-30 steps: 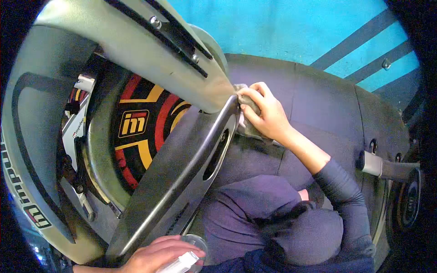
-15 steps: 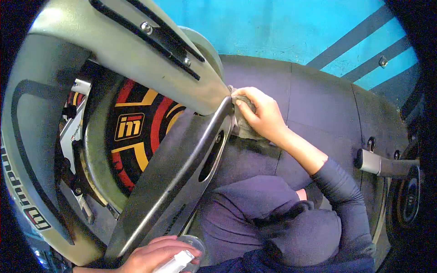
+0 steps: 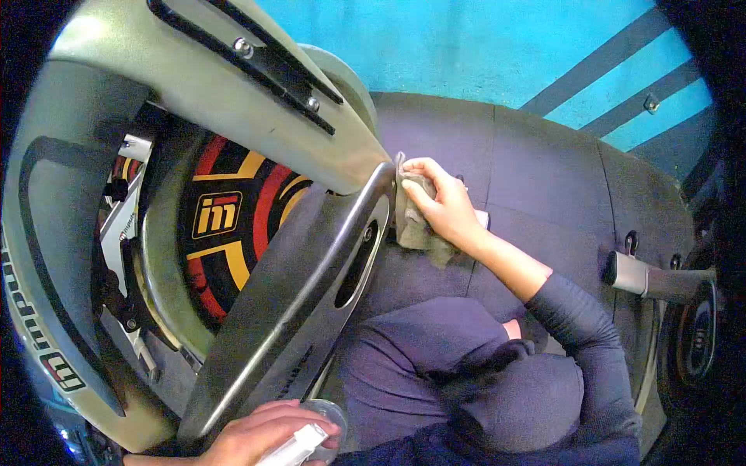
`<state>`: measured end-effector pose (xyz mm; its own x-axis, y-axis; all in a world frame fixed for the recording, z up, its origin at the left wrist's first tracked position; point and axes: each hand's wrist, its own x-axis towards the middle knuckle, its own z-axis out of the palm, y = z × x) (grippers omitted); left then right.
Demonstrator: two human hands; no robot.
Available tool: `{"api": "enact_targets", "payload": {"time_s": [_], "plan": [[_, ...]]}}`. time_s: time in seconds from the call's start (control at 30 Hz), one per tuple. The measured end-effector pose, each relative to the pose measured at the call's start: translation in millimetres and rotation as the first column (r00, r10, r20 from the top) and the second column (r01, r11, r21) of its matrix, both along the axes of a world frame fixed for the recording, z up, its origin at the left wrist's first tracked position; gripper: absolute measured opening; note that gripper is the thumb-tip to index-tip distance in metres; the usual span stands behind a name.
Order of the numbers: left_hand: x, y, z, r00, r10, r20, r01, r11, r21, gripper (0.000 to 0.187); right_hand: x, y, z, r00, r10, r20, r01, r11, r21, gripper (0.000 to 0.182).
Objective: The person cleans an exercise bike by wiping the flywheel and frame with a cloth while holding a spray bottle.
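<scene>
Cloth on bike frame: soft, easy grip

Cloth is a limp grey rag, light, prob. a bit damp; bunches easily, so grip it as a wad. It's pressed against the exercise bike frame where the two bars meet. Frame is stiff, heavy, smooth w/ hard edges. Open mat to the right gives room. Right hand is closed on the cloth. Left hand wraps a spray bottle, low in view.

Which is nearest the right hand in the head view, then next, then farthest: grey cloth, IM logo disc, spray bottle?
1. Grey cloth: gripped in the right hand.
2. IM logo disc: left, behind the frame.
3. Spray bottle: bottom edge, in the left hand.
</scene>
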<state>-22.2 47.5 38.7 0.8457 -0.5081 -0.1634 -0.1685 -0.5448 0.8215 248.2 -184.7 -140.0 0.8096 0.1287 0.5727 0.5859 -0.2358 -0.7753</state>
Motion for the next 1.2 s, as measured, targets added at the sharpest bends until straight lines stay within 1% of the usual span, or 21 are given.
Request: {"api": "enact_targets", "payload": {"time_s": [0.07,0.17,0.23,0.37,0.43,0.47,0.5,0.57,0.63,0.7,0.77,0.83,0.87,0.93,0.97,1.0,1.03,1.07,1.1,1.17,1.2], "plan": [[0,-2,0,0.997,-0.011,0.079,0.018,0.996,-0.086,0.044,0,4,-16,0.981,0.106,-0.161,-0.077,0.981,0.176,0.025],[-3,-3,-1,1.000,0.022,-0.011,-0.023,0.997,-0.069,0.042,-16,6,-30,0.923,0.249,-0.293,-0.169,0.947,0.273,0.026],[-2,-3,1,1.000,0.006,0.004,-0.006,0.999,-0.046,0.040,-35,16,-45,0.740,0.379,-0.556,-0.147,0.897,0.416,0.027],[-2,-3,1,1.000,0.016,-0.013,-0.017,0.999,-0.041,0.040,-87,40,-49,0.585,0.562,-0.585,-0.303,0.820,0.485,0.025],[-1,-4,2,0.997,-0.012,0.080,0.016,0.999,-0.041,0.040,-101,37,-50,0.392,0.714,-0.580,-0.506,0.694,0.512,0.024],[0,-4,2,0.996,-0.010,0.083,0.014,0.999,-0.042,0.040,-111,35,-43,0.288,0.706,-0.647,-0.525,0.682,0.509,0.024],[0,-5,3,0.996,-0.014,0.092,0.018,0.999,-0.045,0.040,-118,41,-49,0.367,0.727,-0.580,-0.546,0.674,0.498,0.025],[-1,-2,3,0.995,-0.014,0.097,0.019,0.999,-0.048,0.040,-116,42,-56,0.341,0.737,-0.584,-0.545,0.661,0.515,0.026],[-5,5,0,0.999,-0.004,-0.041,0.007,0.997,0.076,0.045,-100,32,-42,0.324,0.613,-0.720,-0.429,0.774,0.466,0.029],[-5,5,0,0.999,-0.012,-0.031,0.014,0.998,0.069,0.045,-78,24,-50,0.453,0.579,-0.678,-0.273,0.814,0.512,0.028],[-4,4,0,1.000,-0.019,-0.019,0.020,0.998,0.060,0.045,-57,18,-44,0.651,0.440,-0.619,-0.092,0.855,0.511,0.022],[-3,4,0,0.998,-0.002,-0.058,0.007,0.997,0.075,0.044,-48,8,-13,0.344,0.556,-0.756,0.154,0.761,0.630,0.021],[-4,4,0,0.998,-0.001,-0.057,0.006,0.997,0.077,0.044,-48,9,-15,0.344,0.558,-0.755,0.153,0.760,0.631,0.021],[-5,3,1,0.998,0.027,-0.051,-0.023,0.997,0.079,0.044,-53,13,-17,0.180,0.631,-0.755,0.141,0.743,0.654,0.020],[-5,3,2,0.998,0.025,-0.051,-0.021,0.996,0.082,0.044,-71,25,-13,0.384,0.479,-0.789,0.070,0.837,0.542,0.019],[-3,4,3,0.997,0.009,-0.077,-0.002,0.996,0.087,0.044,-77,33,-40,0.473,0.451,-0.757,-0.117,0.883,0.454,0.019],[-3,4,4,0.994,-0.007,-0.105,0.017,0.996,0.093,0.044,-92,45,-53,0.559,0.416,-0.717,-0.201,0.907,0.370,0.020],[-2,4,4,0.994,-0.009,-0.108,0.019,0.995,0.095,0.044,-104,48,-54,0.466,0.472,-0.748,-0.312,0.879,0.360,0.022],[-2,4,4,0.996,-0.019,-0.084,0.026,0.996,0.090,0.043,-117,53,-49,0.473,0.503,-0.723,-0.362,0.859,0.361,0.021],[-3,0,5,0.998,-0.022,-0.060,0.027,0.995,0.092,0.043,-115,50,-36,0.285,0.457,-0.843,-0.384,0.860,0.336,0.029],[-3,-3,4,1.000,-0.018,0.003,0.018,0.999,0.043,0.041,-104,46,-42,0.345,0.475,-0.810,-0.412,0.852,0.324,0.029]]}}
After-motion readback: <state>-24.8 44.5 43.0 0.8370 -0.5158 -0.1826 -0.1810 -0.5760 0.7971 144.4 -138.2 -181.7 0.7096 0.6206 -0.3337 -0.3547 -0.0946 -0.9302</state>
